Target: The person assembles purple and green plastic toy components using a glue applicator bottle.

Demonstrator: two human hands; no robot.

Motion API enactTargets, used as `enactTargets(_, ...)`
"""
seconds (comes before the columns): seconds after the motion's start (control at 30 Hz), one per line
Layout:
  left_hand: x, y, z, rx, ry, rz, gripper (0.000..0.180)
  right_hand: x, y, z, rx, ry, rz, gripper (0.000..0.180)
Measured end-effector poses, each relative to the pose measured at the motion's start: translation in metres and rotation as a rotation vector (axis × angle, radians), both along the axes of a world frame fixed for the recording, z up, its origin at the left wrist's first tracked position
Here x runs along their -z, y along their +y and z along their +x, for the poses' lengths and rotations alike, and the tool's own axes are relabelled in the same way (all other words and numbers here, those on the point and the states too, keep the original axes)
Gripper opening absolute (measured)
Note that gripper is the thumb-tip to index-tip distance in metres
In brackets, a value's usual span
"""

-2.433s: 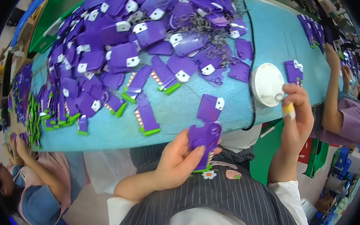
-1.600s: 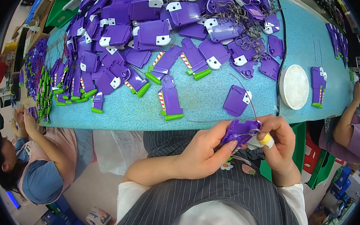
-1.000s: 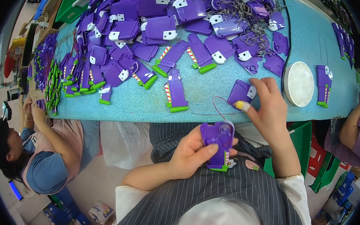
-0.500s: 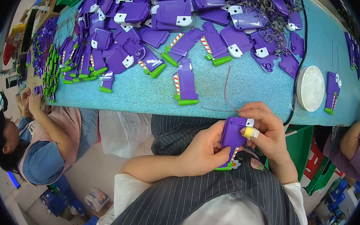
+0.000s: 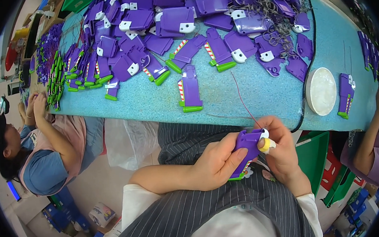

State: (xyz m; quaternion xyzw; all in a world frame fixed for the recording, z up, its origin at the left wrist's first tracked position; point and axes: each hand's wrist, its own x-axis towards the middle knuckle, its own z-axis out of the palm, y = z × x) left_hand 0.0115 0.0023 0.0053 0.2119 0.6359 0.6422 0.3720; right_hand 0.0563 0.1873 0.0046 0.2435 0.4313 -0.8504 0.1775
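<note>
Close to my body, my left hand [image 5: 215, 163] is closed round a purple plastic wing part [image 5: 246, 141], its thumb lying across the face. The part has a white corner, a red-and-white striped edge and a green end low down. My right hand [image 5: 281, 143] grips the white corner with thumb and fingers; a yellow-and-white wrap [image 5: 266, 145] covers its thumb tip. A thin dark red wire [image 5: 242, 95] rises from beside the right fingertips over the table edge. Whether those fingers also pinch the wire is hidden. A similar purple part [image 5: 191, 88] lies just beyond on the table.
Purple panels [image 5: 175, 21] heap across the back of the blue table [image 5: 153, 104], beside a tangle of grey pieces [image 5: 286, 39]. At right stand a white bowl [image 5: 321, 91], a black cable [image 5: 305, 91] and another wired part [image 5: 346, 95]. People work at both sides.
My right fingers have shifted at the white corner, and the wire now leans differently, its free end further left. The left thumb has moved up the part. The view has shifted slightly.
</note>
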Motion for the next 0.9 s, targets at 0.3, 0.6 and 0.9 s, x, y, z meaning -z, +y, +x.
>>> enactTargets(0.3, 0.017, 0.000, -0.008, 0.019, -0.010, 0.078, 0.022, 0.013, -0.004, -0.001, -0.056, 0.501, 0.452, 0.019)
enactTargets(0.6, 0.008, 0.005, -0.034, -0.175, 0.233, 0.150, 0.020, -0.007, 0.011, -0.008, -0.051, 0.565, 0.816, 0.033)
enactTargets(0.9, 0.006, 0.012, -0.015, -0.335, -0.200, 0.274, 0.022, -0.001, 0.001, 0.007, -0.199, 0.381, 0.707, 0.013)
